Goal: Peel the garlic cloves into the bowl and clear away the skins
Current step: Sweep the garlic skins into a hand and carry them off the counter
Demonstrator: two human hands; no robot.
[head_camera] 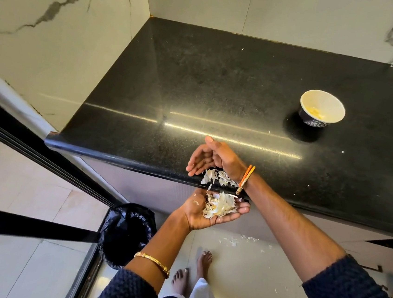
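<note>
Skins (pixel 218 205) are lying as a loose pale heap of thin, papery white-cream flakes in the left hand (pixel 208 210), strands fanning from the palm out toward the fingertips. More skins are sitting at the counter (pixel 197 81) front edge, just above, right under the right hand (pixel 214 156).

Left hand is cupping palm-up just below the counter edge, fingers relaxed and straight, carrying the heap. Right hand is resting edge-on at the counter lip, fingers loosely extended, touching the edge skins.

Bowl (pixel 322 108) is standing upright on the black counter, well apart to the right, white inside, dark patterned outside, a few yellowish peeled cloves (pixel 314 111) at the bottom.

Bin (pixel 128 234) with black liner is standing on the floor below left. A few skin bits (pixel 241 241) are lying on the floor tiles.
</note>
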